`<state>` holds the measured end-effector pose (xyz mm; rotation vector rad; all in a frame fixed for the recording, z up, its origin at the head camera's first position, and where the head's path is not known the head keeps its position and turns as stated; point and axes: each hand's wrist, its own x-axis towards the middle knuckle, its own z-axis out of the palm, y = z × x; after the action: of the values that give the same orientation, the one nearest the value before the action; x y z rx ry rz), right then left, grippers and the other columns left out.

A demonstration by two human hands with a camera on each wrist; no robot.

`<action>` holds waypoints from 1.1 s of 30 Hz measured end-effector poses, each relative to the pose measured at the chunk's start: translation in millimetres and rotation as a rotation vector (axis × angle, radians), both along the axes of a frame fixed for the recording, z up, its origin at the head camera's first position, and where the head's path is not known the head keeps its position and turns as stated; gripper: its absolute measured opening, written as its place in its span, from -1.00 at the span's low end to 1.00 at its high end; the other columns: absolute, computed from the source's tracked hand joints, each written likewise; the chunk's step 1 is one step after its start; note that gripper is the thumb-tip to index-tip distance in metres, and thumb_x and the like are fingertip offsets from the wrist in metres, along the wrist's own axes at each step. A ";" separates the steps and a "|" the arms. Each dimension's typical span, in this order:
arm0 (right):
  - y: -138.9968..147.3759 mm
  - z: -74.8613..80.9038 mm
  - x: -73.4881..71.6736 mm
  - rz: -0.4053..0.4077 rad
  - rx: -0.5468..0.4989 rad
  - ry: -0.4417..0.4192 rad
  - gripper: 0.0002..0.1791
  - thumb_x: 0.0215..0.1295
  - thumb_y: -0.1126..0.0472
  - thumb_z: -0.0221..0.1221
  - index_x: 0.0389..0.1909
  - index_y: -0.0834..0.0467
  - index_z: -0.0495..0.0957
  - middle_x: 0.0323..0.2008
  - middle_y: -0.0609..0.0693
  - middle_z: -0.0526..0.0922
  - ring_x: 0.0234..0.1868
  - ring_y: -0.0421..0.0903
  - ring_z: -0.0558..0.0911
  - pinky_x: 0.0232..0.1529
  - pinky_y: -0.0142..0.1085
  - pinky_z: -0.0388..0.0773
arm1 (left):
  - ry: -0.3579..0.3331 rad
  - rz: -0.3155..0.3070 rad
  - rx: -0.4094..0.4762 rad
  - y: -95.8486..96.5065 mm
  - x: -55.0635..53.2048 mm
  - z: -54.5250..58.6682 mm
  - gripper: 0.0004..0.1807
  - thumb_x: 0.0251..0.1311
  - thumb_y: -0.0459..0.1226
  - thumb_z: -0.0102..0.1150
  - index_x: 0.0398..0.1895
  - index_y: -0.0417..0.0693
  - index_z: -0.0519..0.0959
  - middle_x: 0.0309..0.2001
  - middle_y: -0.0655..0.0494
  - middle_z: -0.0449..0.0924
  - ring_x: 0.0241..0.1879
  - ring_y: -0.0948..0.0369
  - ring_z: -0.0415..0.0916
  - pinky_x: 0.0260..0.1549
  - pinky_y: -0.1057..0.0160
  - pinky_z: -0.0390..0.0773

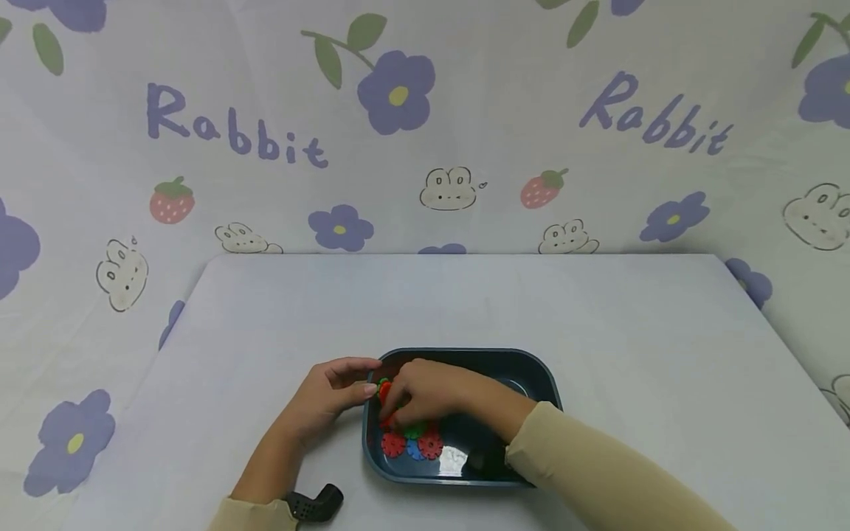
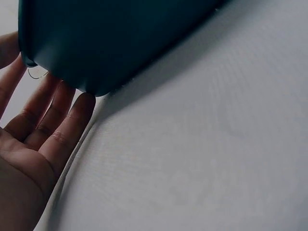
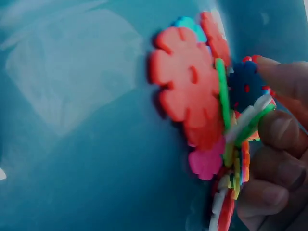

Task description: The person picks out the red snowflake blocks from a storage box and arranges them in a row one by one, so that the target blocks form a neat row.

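A dark blue-green plastic tray (image 1: 465,483) lies on the white tabletop. At its left end sits a cluster of flower-shaped plastic discs, among them a red disc (image 3: 187,77), a pink disc (image 3: 207,161) and a dark blue disc (image 3: 245,84). My right hand (image 1: 432,387) reaches down into that cluster with curled fingers. In the right wrist view, its thumb and fingers pinch a white disc (image 3: 248,118) and a green disc (image 3: 255,124). My left hand (image 1: 325,394) rests against the tray's left end, thumb at the rim and the other fingers extended along the outer wall.
A black wrist-worn device (image 1: 315,505) sits on the left wrist. The right forearm's beige sleeve (image 1: 598,461) crosses the tray's right front corner. Behind the white tabletop (image 1: 465,302) hangs a cloth (image 1: 498,96) printed with flowers and rabbits.
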<state>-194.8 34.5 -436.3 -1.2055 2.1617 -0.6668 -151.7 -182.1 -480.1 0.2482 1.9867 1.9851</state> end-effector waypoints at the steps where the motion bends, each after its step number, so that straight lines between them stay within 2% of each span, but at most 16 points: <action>1: 1.2 0.3 -0.6 -0.003 -0.023 -0.019 -0.85 0.26 0.16 0.28 -0.20 0.01 0.78 -0.39 -0.27 0.71 -0.43 -0.37 0.53 -0.35 -0.52 0.55 | -0.004 0.004 -0.002 0.0 0.0 -0.2 -0.52 0.20 -0.31 0.32 0.19 -0.25 0.53 0.11 -0.16 0.60 0.01 0.23 0.61 -0.05 0.30 0.62; 7: 7.2 7.2 -4.3 -0.037 -0.124 -0.168 -0.88 0.28 0.17 0.28 -0.24 0.04 0.77 -0.44 -0.26 0.69 -0.42 -0.36 0.55 -0.32 -0.46 0.56 | -0.014 0.026 -0.017 0.8 0.8 0.3 -0.52 0.18 -0.29 0.34 0.18 -0.23 0.54 0.10 -0.15 0.61 0.01 0.22 0.61 -0.03 0.30 0.61; 11: 10.3 14.7 -6.7 -0.068 -0.172 -0.188 -0.90 0.27 0.10 0.31 -0.29 0.00 0.75 -0.40 -0.23 0.66 -0.36 -0.29 0.57 -0.28 -0.41 0.59 | -0.011 0.036 -0.030 1.2 2.2 2.3 -0.51 0.16 -0.28 0.35 0.17 -0.22 0.55 0.10 -0.15 0.61 0.02 0.23 0.61 -0.02 0.31 0.60; 16: 17.4 31.7 -15.8 -0.151 -0.229 -0.191 -0.88 0.31 0.08 0.27 -0.26 0.01 0.71 -0.42 -0.03 0.70 -0.48 -0.03 0.61 -0.41 -0.25 0.64 | -0.008 0.038 -0.045 2.1 2.3 4.2 -0.51 0.15 -0.27 0.36 0.17 -0.21 0.56 0.11 -0.15 0.61 0.02 0.23 0.60 -0.03 0.32 0.60; 21: 35.8 55.8 -37.6 -0.324 -0.312 -0.236 -0.76 0.31 0.19 0.27 -0.03 0.13 0.67 -0.37 0.12 0.73 -0.47 0.04 0.70 -0.35 -0.14 0.71 | 0.008 0.025 -0.043 4.7 1.4 4.7 -0.52 0.17 -0.28 0.34 0.16 -0.24 0.56 0.10 -0.20 0.61 0.02 0.17 0.60 -0.03 0.32 0.59; 25: 61.1 73.3 -59.6 -0.507 -0.356 -0.242 -0.65 0.25 0.23 0.32 0.07 0.13 0.64 -0.21 0.14 0.72 -0.31 0.04 0.75 -0.21 -0.15 0.71 | 0.015 0.025 -0.055 5.9 1.2 3.6 -0.54 0.17 -0.28 0.35 0.15 -0.23 0.57 0.09 -0.21 0.60 -0.01 0.19 0.60 -0.04 0.32 0.60; 29: 91.0 82.0 -80.8 -0.667 -0.320 -0.174 -0.52 0.14 0.20 0.40 0.13 0.06 0.61 -0.06 0.09 0.65 -0.12 0.03 0.70 -0.10 -0.18 0.69 | 0.013 0.029 -0.064 5.3 0.8 2.0 -0.53 0.16 -0.26 0.36 0.15 -0.22 0.57 0.09 -0.20 0.60 -0.01 0.19 0.60 -0.04 0.33 0.60; 33: 121.2 79.8 -99.9 -0.774 -0.248 -0.143 -0.44 0.12 0.20 0.42 0.19 0.04 0.58 -0.01 0.09 0.62 -0.03 0.03 0.63 -0.06 -0.22 0.67 | 0.010 0.039 -0.074 3.8 1.1 1.1 -0.53 0.17 -0.26 0.35 0.15 -0.22 0.56 0.10 -0.20 0.60 0.00 0.17 0.60 -0.04 0.33 0.60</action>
<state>-294.8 155.7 -356.4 -0.3580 2.4450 -1.3198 -150.6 -178.3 -479.0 0.2045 2.0815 1.9328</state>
